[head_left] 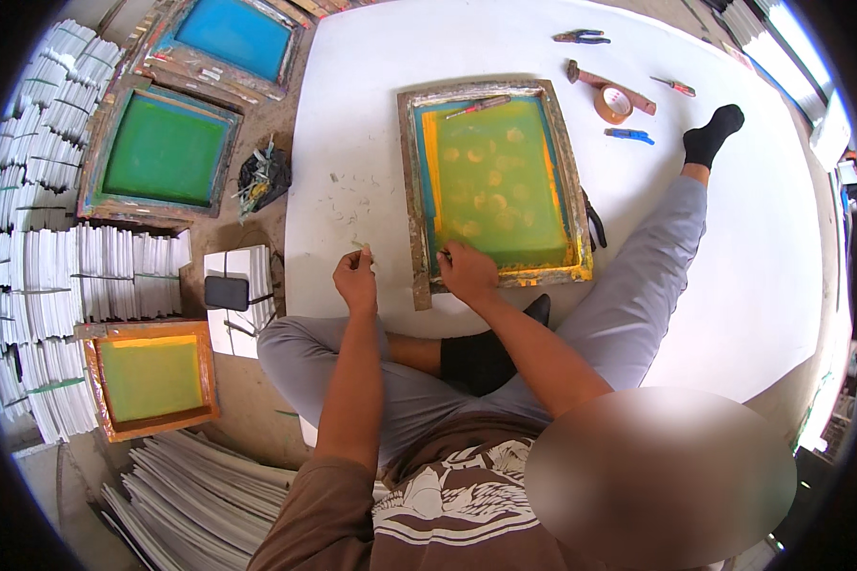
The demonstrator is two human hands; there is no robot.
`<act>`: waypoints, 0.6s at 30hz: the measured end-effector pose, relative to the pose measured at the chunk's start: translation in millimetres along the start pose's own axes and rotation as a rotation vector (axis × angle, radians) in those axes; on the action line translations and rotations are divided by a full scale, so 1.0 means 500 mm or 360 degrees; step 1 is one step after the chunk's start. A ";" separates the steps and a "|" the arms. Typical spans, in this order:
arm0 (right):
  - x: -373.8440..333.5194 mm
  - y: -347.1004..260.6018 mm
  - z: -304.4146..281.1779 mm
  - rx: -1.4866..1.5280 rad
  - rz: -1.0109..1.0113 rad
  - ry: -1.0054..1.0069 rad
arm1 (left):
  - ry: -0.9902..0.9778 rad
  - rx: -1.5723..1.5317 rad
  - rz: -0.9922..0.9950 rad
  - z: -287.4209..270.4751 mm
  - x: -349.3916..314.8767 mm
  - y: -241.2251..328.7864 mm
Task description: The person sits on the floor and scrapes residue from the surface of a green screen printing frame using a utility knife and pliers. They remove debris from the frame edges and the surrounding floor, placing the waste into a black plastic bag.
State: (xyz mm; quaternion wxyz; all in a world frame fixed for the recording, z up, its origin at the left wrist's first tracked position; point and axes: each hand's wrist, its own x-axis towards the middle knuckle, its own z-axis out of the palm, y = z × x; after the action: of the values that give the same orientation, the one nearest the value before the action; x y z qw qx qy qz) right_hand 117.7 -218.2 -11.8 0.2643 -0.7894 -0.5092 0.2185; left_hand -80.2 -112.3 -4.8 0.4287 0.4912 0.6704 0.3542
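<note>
A wooden screen-printing frame (413, 181) with a yellow-green mesh (505, 211) lies on the white sheet in front of me. My right hand (470, 275) rests at its near left corner, fingers curled closed; whatever they grip, if anything, is hidden. Left of the frame, my left hand (355, 282) pinches a small pale greenish scrap (365, 248) between thumb and fingertips. More small scraps (345, 216) are scattered on the sheet beyond that hand. A thin tool with a reddish handle (478, 107) lies across the frame's far end.
Pliers (582, 36), a hammer (609, 84), a tape roll (613, 105), a blue cutter (629, 136) and a screwdriver (674, 86) lie at the far right. Black-handled pliers (594, 225) touch the frame's right side. Leftward stand other screens (162, 152), a phone (227, 292) and paper stacks (43, 271).
</note>
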 end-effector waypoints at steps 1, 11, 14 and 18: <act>0.000 0.000 -0.003 -0.0001 0.0008 0.0011 | 0.0036 0.0014 0.0053 0.006 -0.005 0.009; -0.003 -0.005 0.001 -0.0134 -0.0041 -0.0075 | 0.0242 0.0568 0.0586 0.026 0.020 -0.038; -0.002 0.012 0.002 -0.0134 -0.0050 -0.0059 | 0.0012 0.0554 0.0553 0.062 -0.012 0.013; 0.000 0.011 0.009 -0.0160 -0.0052 -0.0067 | -0.0251 0.0921 0.0667 0.109 -0.027 0.081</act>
State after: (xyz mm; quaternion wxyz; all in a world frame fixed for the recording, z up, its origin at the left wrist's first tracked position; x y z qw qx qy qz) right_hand 118.7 -219.3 -18.5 0.2170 -0.7886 -0.5377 0.2048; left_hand -13.6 -111.6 13.9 0.2404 0.7447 0.5926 0.1910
